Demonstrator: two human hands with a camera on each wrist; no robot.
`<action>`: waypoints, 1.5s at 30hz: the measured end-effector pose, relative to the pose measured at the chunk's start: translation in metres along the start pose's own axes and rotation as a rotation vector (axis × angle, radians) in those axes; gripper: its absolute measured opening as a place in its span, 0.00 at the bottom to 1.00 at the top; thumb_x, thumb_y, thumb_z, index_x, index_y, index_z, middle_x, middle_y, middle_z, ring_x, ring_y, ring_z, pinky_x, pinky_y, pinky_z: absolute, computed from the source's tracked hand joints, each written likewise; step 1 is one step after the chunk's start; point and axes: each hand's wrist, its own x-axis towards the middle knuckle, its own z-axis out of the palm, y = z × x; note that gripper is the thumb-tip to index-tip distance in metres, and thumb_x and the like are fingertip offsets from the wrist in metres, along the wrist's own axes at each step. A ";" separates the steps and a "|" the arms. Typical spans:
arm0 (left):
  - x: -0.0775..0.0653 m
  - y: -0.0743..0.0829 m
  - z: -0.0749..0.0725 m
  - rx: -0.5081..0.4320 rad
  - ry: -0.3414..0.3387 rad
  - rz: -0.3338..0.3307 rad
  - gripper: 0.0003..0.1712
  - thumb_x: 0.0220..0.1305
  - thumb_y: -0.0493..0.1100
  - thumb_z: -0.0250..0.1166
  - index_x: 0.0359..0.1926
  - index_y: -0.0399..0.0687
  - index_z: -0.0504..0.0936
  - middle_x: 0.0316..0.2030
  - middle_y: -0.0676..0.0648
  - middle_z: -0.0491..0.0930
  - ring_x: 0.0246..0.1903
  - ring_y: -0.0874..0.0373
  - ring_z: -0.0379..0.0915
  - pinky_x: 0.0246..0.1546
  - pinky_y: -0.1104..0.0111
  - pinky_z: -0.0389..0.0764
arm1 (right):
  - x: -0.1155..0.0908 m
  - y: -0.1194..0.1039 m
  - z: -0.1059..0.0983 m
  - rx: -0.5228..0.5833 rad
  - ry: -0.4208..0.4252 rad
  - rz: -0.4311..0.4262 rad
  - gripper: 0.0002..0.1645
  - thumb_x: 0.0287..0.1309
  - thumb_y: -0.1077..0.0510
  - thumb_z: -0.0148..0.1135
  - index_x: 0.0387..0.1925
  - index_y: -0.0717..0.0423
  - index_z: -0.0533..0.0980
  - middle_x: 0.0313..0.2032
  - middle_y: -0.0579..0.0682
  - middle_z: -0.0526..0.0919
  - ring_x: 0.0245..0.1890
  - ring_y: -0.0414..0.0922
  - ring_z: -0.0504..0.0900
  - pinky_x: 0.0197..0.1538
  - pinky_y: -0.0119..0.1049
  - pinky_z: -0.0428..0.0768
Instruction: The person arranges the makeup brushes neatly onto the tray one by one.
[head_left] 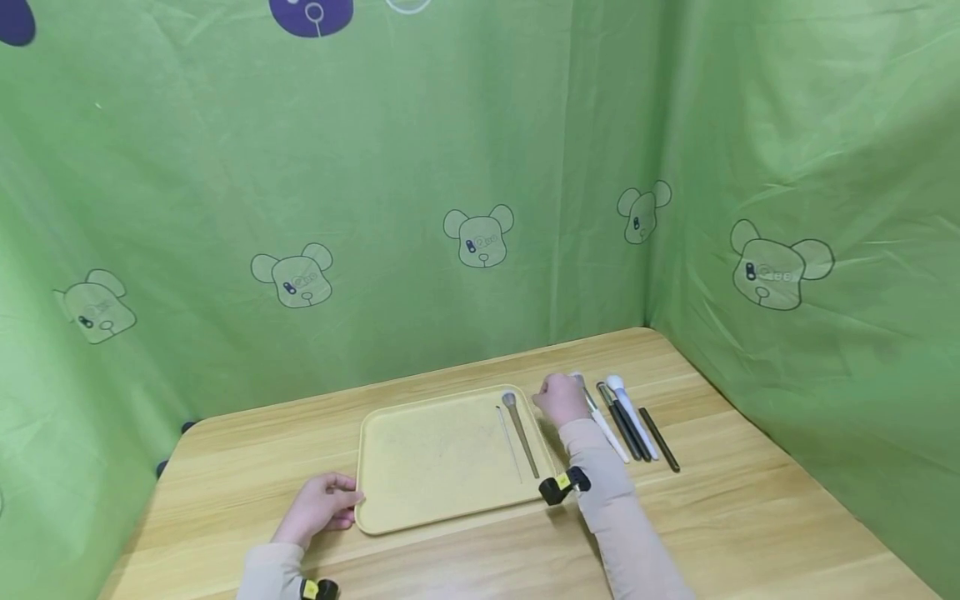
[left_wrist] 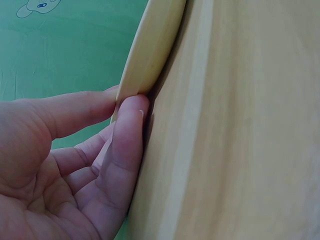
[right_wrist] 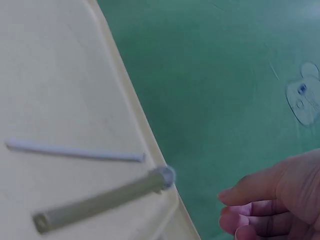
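A pale yellow tray (head_left: 435,467) lies on the wooden table. My left hand (head_left: 322,505) pinches its left rim near the front corner; the left wrist view shows thumb and fingers (left_wrist: 129,130) gripping the tray's edge (left_wrist: 152,50). On the tray's right side lie a thin light-handled brush (head_left: 510,446) and a thicker brown-handled makeup brush (head_left: 522,437), side by side. Just beyond the tray's right rim hovers my right hand (head_left: 562,400), fingers loosely bent, nothing visible between them. In the right wrist view, this hand (right_wrist: 280,200) is apart from the brushes.
Right of the right hand, several brushes lie in a row on the table: a white-handled brush (head_left: 609,429), dark-handled brushes (head_left: 628,429), a white-tipped pale brush (head_left: 637,421) and a slim dark stick (head_left: 660,439). Green curtains (head_left: 480,317) stand behind and at the right.
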 end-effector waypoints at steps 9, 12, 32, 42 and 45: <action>0.001 0.000 0.001 -0.005 0.016 -0.003 0.21 0.49 0.39 0.66 0.44 0.33 0.72 0.27 0.45 0.77 0.21 0.58 0.74 0.25 0.67 0.82 | 0.004 0.025 -0.019 0.035 0.023 0.043 0.10 0.45 0.59 0.58 0.16 0.56 0.69 0.14 0.47 0.71 0.15 0.41 0.67 0.19 0.29 0.65; 0.002 0.001 0.001 -0.004 0.016 -0.002 0.22 0.49 0.39 0.66 0.44 0.33 0.72 0.27 0.45 0.77 0.22 0.58 0.74 0.26 0.67 0.82 | 0.004 0.034 -0.022 0.052 0.039 0.068 0.15 0.46 0.59 0.57 0.11 0.53 0.64 0.12 0.44 0.66 0.14 0.40 0.64 0.18 0.29 0.63; 0.002 -0.001 0.000 -0.011 0.004 0.003 0.22 0.50 0.39 0.65 0.44 0.32 0.71 0.27 0.45 0.76 0.22 0.58 0.74 0.26 0.67 0.82 | 0.006 0.060 -0.019 -0.147 -0.011 0.130 0.13 0.46 0.55 0.61 0.22 0.63 0.74 0.26 0.63 0.80 0.24 0.53 0.77 0.28 0.46 0.77; 0.001 0.000 0.000 0.001 0.001 0.005 0.22 0.50 0.40 0.65 0.44 0.32 0.71 0.27 0.44 0.77 0.22 0.58 0.74 0.25 0.68 0.82 | 0.004 0.059 -0.017 -0.130 -0.039 0.159 0.09 0.46 0.60 0.60 0.27 0.65 0.74 0.29 0.63 0.80 0.26 0.53 0.78 0.29 0.46 0.77; 0.002 0.000 0.000 -0.002 0.001 0.003 0.22 0.50 0.40 0.65 0.44 0.32 0.71 0.27 0.44 0.77 0.22 0.58 0.74 0.26 0.67 0.82 | 0.003 0.056 -0.018 -0.130 -0.052 0.162 0.09 0.45 0.62 0.60 0.29 0.65 0.74 0.30 0.63 0.80 0.27 0.54 0.78 0.31 0.47 0.78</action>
